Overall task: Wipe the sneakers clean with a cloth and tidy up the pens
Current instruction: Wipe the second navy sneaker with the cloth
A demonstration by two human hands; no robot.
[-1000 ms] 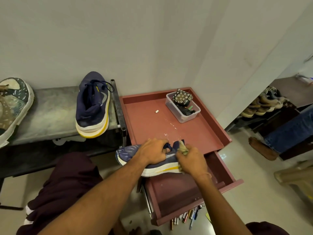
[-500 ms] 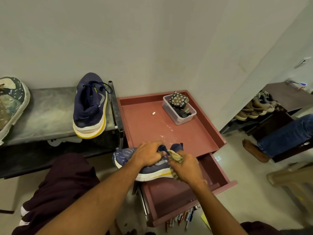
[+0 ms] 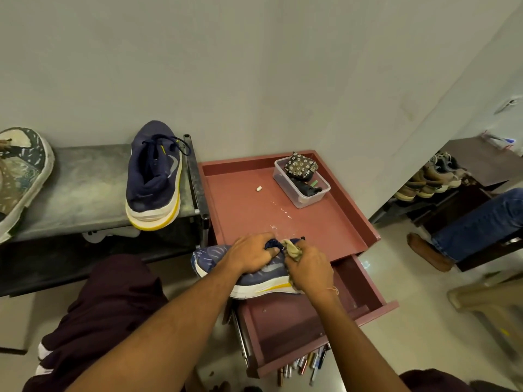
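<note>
A navy sneaker (image 3: 218, 260) with a white and yellow sole lies on its side at the front edge of the red cabinet top (image 3: 246, 210). My left hand (image 3: 250, 254) grips its upper near the collar. My right hand (image 3: 310, 271) holds a crumpled beige cloth (image 3: 291, 247) against the sneaker's heel end. The matching navy sneaker (image 3: 154, 174) stands on the grey bench (image 3: 82, 190) to the left. Several pens (image 3: 302, 363) lie on the floor below the open red drawer (image 3: 285, 323).
A clear plastic box (image 3: 301, 183) with a patterned pouch stands at the back of the cabinet top, a small white bit (image 3: 258, 189) beside it. A patterned shoe (image 3: 22, 176) lies at far left. A person's leg (image 3: 464, 230) and a shoe rack (image 3: 433, 176) are at right.
My right hand with the cloth has shifted slightly along the sneaker's heel end, a rubbing stroke. My left hand keeps its grip. The camera view has drifted a little.
</note>
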